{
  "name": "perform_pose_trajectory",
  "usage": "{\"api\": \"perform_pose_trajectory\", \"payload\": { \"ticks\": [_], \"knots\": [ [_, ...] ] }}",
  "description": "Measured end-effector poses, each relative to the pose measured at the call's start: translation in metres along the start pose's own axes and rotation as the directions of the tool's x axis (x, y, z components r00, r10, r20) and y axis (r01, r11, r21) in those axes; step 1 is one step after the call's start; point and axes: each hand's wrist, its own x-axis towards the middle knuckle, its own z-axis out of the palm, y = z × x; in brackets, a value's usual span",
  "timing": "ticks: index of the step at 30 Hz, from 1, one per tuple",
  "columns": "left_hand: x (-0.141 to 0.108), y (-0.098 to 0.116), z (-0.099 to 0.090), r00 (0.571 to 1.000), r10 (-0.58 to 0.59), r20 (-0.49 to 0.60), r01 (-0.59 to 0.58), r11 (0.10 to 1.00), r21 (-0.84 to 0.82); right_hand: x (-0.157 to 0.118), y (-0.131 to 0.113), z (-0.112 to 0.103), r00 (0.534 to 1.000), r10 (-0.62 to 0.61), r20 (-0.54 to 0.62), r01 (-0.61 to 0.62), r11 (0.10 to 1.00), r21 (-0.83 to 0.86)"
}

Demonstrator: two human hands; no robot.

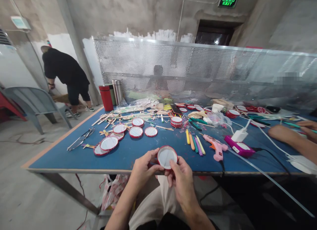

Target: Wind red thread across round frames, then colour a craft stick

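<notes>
My left hand (144,168) and right hand (179,181) grip a red-rimmed white disc (165,157) between them at the edge of the blue worktable (74,159), while several matching discs (109,143) already lie finished-looking nearby, with loose craft sticks (123,119) beyond.

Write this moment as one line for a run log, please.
left hand: holds red-rimmed white round disc | right hand: holds same disc | nearby: pink glue gun on blue worktable

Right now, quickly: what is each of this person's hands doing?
Left hand: closed, holding a red-rimmed round disc at its lower left edge.
Right hand: closed, holding the same disc at its lower right edge.
</notes>
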Motion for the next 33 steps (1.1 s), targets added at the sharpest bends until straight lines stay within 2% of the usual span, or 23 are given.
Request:
{"api": "perform_pose_trajectory", "payload": {
  "ticks": [7,14,18,27,33],
  "knots": [
    [-0.001,0.002,0.001,0.997,0.073,0.007,-0.074,0.996,0.056,0.000,0.001,-0.004,1.000,-0.025,0.000,0.025,0.999,-0.024],
    [-0.010,0.016,0.001,0.986,0.169,0.008,-0.169,0.982,0.084,0.001,0.005,-0.005,0.996,-0.089,-0.033,0.087,0.995,-0.037],
    [-0.012,0.020,0.004,0.982,0.182,-0.045,-0.177,0.980,0.090,0.001,0.005,-0.006,0.995,-0.092,-0.039,0.090,0.995,-0.041],
    [-0.011,0.017,0.005,0.971,0.230,-0.058,-0.223,0.968,0.116,-0.002,0.006,-0.007,0.994,-0.106,-0.030,0.105,0.993,-0.047],
    [-0.013,0.007,0.008,0.970,0.235,-0.071,-0.219,0.959,0.182,-0.002,0.007,-0.008,0.993,-0.116,-0.022,0.114,0.991,-0.065]
  ]
}}
